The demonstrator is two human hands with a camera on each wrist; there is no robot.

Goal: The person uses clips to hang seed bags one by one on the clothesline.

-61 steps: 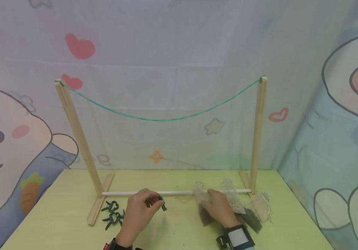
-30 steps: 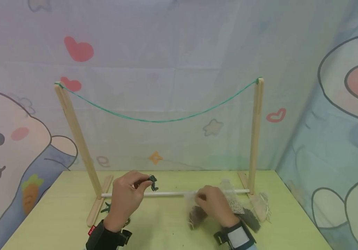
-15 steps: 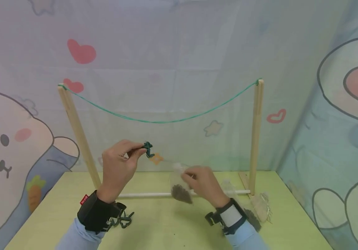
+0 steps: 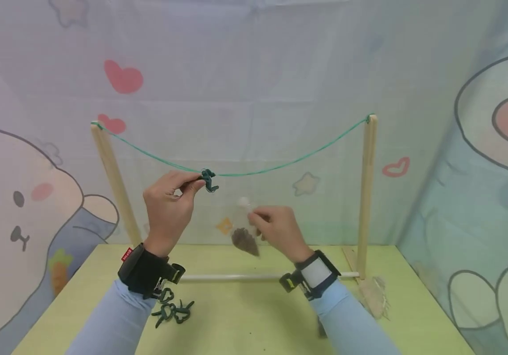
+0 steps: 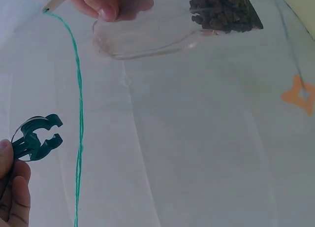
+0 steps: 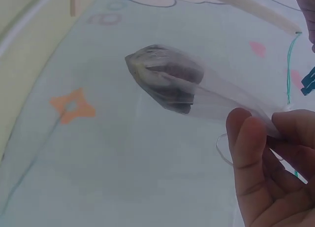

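Pinching a green clip (image 4: 209, 179) in left hand (image 4: 169, 204) at the green cord (image 4: 280, 166); pinching a clear bag (image 4: 244, 231) of dark pellets in right hand (image 4: 278, 231), just right.

light: bright, even, soft | shadows: faint | blur: slight, right wrist view
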